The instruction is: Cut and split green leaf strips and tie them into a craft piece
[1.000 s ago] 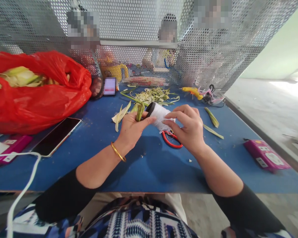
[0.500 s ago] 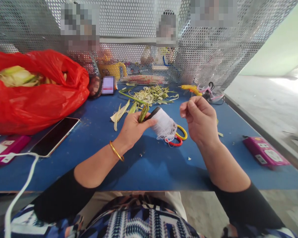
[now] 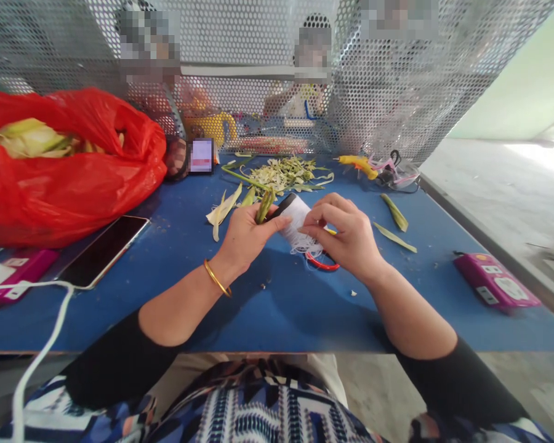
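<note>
Left on the counter [image 3: 277, 323] sits a red bag [image 3: 74, 197]; right of it, our left grip [image 3: 242, 237] is closed around the dark end [image 3: 283, 205] of a spool [image 3: 298, 212] and a folded green strip [image 3: 264, 206]. The spool, tilted mid-scene, should be light and firm, its white thread [image 3: 294, 229] soft and slippery (loose loops may snag on the scissors [image 3: 325, 267]), so we favour the dark end. Our right grip [image 3: 351, 237] touches the thread, fingertips close together; whether pinching a strand, we cannot tell

We look from the wearer's head, forward and down across the bench [image 3: 277, 326], left hand [image 3: 244, 239] and right hand [image 3: 353, 232] near, mesh [image 3: 249, 37] beyond.
</note>
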### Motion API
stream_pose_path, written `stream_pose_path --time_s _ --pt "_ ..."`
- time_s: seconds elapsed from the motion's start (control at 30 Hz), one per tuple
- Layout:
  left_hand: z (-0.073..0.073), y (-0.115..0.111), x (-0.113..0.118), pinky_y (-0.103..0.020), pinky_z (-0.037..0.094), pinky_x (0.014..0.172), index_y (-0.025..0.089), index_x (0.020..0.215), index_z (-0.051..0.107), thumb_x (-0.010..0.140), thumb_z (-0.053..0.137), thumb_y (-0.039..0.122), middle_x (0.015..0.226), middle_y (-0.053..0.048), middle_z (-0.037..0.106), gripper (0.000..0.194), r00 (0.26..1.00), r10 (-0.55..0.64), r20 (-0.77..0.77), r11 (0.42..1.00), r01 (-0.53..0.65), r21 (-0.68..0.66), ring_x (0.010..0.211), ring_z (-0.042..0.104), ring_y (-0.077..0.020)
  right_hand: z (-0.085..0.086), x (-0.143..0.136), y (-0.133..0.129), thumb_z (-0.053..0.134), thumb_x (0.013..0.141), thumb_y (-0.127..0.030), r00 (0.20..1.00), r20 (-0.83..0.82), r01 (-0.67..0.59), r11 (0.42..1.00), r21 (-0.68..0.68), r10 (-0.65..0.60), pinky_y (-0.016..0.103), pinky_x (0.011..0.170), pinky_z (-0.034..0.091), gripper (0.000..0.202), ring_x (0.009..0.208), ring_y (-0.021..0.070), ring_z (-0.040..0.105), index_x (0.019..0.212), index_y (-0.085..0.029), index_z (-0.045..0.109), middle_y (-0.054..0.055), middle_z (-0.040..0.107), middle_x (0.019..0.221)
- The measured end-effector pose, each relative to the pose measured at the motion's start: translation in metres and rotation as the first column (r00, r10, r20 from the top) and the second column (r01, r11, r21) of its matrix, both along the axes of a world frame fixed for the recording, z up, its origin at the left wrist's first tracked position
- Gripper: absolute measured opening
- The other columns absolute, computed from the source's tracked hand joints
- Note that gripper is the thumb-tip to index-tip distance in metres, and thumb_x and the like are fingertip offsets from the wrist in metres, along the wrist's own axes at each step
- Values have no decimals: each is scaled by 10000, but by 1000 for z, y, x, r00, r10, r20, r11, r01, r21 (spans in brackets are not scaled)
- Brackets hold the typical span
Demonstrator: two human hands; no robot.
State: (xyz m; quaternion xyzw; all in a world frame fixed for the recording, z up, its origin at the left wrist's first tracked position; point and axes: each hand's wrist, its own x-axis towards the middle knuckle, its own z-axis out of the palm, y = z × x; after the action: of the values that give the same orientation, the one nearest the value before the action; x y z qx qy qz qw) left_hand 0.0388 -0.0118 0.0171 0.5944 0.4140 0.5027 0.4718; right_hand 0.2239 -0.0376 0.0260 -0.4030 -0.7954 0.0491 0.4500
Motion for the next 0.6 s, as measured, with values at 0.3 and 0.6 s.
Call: stream_pose_path --time_s 0.3,0.6 --pt "-1 1 0 -258 300 543 175 623 647 623 796 346 564 58 468 227 999 -31 44 999 30 11 552 323 -82 -6 -2 6 613 872 -253 897 -441 -136 952 -274 1 252 536 388 139 591 103 478 762 -213 538 -12 606 748" --pt "0 2 -1 -254 311 539 182 617 641 616 807 339 529 65 421 228 999 -7 45 1000 8 -12 556 353 -91 4 -2 0 693 855 -307 860 -509 -152 969 -192 34 248 506 429 200 520 97 504 724 -224 566 -41 587 604"
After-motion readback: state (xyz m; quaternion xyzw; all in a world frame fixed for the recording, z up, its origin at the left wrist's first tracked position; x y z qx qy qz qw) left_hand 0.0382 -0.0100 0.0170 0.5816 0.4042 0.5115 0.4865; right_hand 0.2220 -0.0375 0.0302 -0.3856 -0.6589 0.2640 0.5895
